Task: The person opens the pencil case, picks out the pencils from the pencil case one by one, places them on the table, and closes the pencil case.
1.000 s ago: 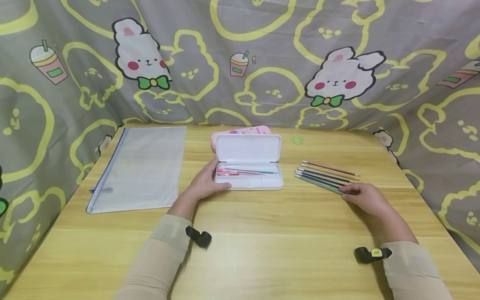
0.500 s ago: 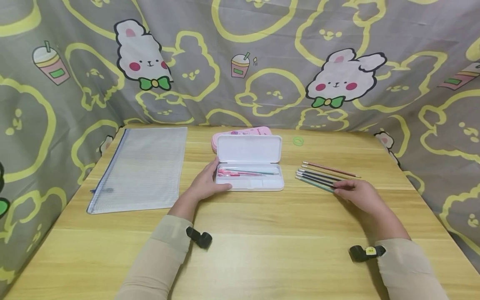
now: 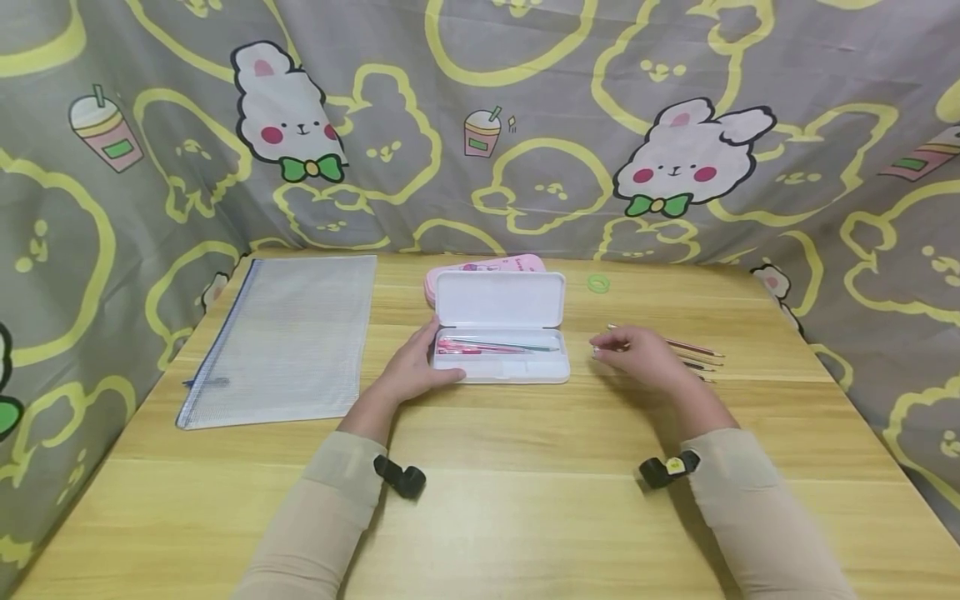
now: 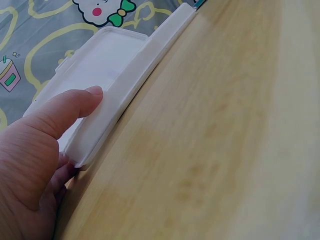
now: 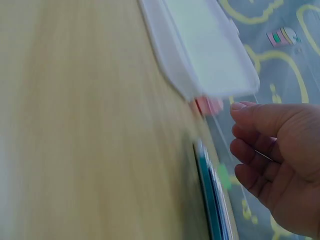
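A white pencil case (image 3: 500, 298) lies with its lid raised, with a few slim pink and teal pens or pencils (image 3: 495, 346) in its back compartment. My left hand (image 3: 408, 367) holds the case's left end, the thumb over the front rim, as the left wrist view (image 4: 30, 155) also shows. My right hand (image 3: 641, 358) hovers over the eraser ends of a group of pencils (image 3: 697, 347) right of the case. In the right wrist view its fingers curl loosely with nothing visible between them, apart from the pencils (image 5: 212, 200) on the table. In the head view it hides most of them.
A pink printed case (image 3: 432, 287) lies behind the white one. Green rings (image 3: 598, 284) sit at the back right. On the left is a mesh zip bag (image 3: 288, 333). A patterned curtain (image 3: 551, 108) stands behind the wooden table (image 3: 510, 500).
My right hand has moved left along the pencils, from their pointed ends to their eraser ends. My left hand stays on the white case.
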### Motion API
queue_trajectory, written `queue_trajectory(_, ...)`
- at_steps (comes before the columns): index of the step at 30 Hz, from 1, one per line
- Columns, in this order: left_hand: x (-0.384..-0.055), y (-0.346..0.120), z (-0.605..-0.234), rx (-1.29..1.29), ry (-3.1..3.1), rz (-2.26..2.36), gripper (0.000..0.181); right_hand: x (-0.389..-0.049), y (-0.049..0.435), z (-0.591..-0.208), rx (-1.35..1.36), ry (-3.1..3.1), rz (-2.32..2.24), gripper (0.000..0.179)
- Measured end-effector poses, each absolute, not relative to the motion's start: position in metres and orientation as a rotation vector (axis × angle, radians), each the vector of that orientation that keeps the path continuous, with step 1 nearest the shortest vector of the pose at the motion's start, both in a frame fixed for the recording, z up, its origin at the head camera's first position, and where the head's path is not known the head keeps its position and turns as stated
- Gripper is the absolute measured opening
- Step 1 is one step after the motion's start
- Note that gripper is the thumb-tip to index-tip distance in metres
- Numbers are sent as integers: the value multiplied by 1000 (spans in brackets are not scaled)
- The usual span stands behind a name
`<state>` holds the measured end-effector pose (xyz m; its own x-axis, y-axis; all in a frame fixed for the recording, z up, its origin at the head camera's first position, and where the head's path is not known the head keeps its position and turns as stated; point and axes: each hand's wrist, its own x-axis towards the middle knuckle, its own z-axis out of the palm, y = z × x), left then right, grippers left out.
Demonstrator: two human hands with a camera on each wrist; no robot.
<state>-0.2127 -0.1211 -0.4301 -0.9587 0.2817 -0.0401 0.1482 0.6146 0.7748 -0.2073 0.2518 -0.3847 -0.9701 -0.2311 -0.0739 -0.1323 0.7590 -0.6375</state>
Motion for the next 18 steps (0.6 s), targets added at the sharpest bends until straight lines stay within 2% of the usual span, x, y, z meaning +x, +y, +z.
queue_trajectory(18,-213,-121,-432,351,2686,1249,115,-242,167,-383,-418,2730,-916,27)
